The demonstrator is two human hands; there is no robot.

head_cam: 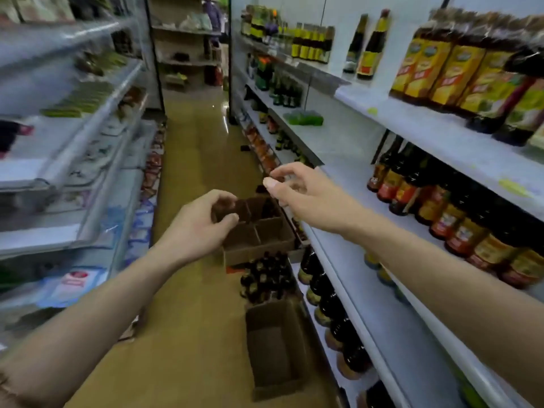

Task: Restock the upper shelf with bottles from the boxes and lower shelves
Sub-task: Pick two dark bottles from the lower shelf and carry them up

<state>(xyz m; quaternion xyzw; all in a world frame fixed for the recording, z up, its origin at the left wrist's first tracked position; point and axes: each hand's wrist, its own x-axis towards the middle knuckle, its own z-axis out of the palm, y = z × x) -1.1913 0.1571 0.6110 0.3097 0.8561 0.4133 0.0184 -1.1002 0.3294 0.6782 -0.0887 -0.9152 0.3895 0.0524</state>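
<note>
Both my hands hang in mid-air over the aisle and hold nothing. My left hand (203,222) has loosely curled fingers above a cardboard box with dividers (259,231) on the floor. My right hand (297,192) reaches forward with relaxed fingers, beside the edge of a middle shelf (368,207). A cluster of dark bottles (266,278) stands on the floor between that box and a second, nearer cardboard box (276,348). The upper shelf (426,125) on the right carries dark bottles with yellow labels (447,66). More dark bottles (459,219) stand on the shelf below it.
Shelving lines both sides of a narrow aisle with a tan floor (191,290). The lowest right shelf holds a row of dark bottles (332,307). The left shelves (73,160) carry flat packets. A green package (303,117) lies on a right-hand shelf farther off.
</note>
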